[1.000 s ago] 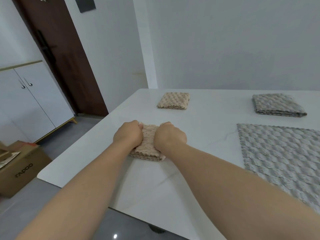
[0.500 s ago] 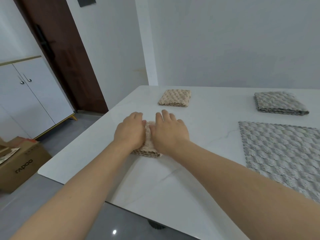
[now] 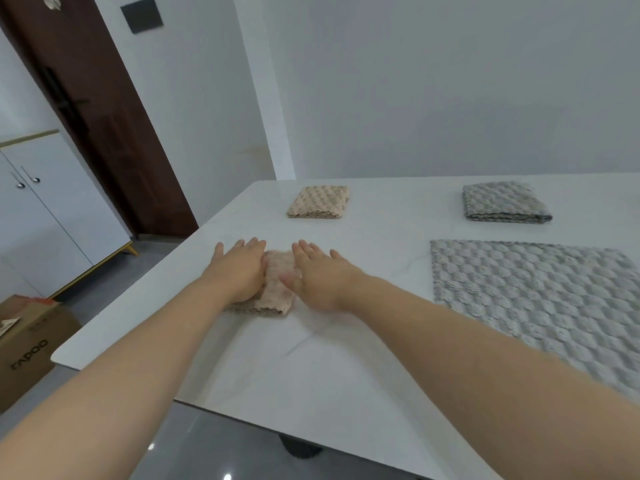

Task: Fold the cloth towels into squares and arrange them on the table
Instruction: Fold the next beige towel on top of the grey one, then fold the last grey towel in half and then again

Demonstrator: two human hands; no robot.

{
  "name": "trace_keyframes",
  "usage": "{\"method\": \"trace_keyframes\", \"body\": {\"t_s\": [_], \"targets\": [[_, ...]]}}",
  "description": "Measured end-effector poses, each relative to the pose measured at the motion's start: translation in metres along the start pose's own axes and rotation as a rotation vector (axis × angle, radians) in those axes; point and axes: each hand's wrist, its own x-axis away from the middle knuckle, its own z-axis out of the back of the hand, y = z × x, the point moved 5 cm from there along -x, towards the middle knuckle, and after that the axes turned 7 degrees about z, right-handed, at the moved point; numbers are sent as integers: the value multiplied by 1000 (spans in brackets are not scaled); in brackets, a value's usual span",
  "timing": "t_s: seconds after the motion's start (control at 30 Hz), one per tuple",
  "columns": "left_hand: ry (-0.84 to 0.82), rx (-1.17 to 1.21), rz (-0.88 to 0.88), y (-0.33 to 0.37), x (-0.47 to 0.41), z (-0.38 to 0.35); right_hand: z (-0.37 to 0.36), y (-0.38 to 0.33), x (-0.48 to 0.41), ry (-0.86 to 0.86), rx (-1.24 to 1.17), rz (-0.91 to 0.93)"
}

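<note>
The white tabletop (image 3: 277, 375) carries four towels. The largest, a grey textured towel (image 3: 540, 306), lies spread flat and unfolded at 2 o'clock from the person. Far off at 1 o'clock sits a folded grey towel (image 3: 502, 202), and at 12 o'clock a folded beige towel (image 3: 318, 201), well apart from each other. The towel in hand is a smaller folded beige square (image 3: 275, 268) at 11 o'clock, near the tabletop's left edge. The left hand (image 3: 239, 268) lies flat on its left half and the right hand (image 3: 320, 275) on its right edge, the fingers (image 3: 304, 249) straight, lightly spread and pinching nothing. This looks like the last press that sets the folds and settles the square in place. The next move probably calls for lifting both hands away without dragging the layers, then reaching across to 2 o'clock for the spread grey towel. As for containers, the white cabinet (image 3: 52, 216) at 10 o'clock has its doors closed, so its contents are hidden. The cardboard box (image 3: 31, 348) on the floor at 9 o'clock shows something papery at its top, too small to identify.
</note>
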Motion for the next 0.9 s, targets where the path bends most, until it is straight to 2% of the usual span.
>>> {"method": "trace_keyframes", "body": {"t_s": [0.17, 0.33, 0.47, 0.6, 0.73, 0.8, 0.9], "targets": [[132, -13, -192, 102, 23, 17, 51, 61, 67, 111, 31, -118], [128, 151, -412, 226, 49, 22, 79, 132, 144, 191, 75, -268], [113, 263, -493, 303, 60, 26, 95, 187, 209, 242, 67, -399], [70, 390, -466, 343, 49, 20, 100, 239, 263, 250, 13, -524], [146, 535, -330, 340, 26, 10, 98, 296, 299, 341, -135, -682], [188, 593, -229, 325, 17, 1, 91, 313, 308, 388, -116, -701], [153, 653, -146, 315, 10, -9, 81, 325, 311, 468, -63, -677]]}}
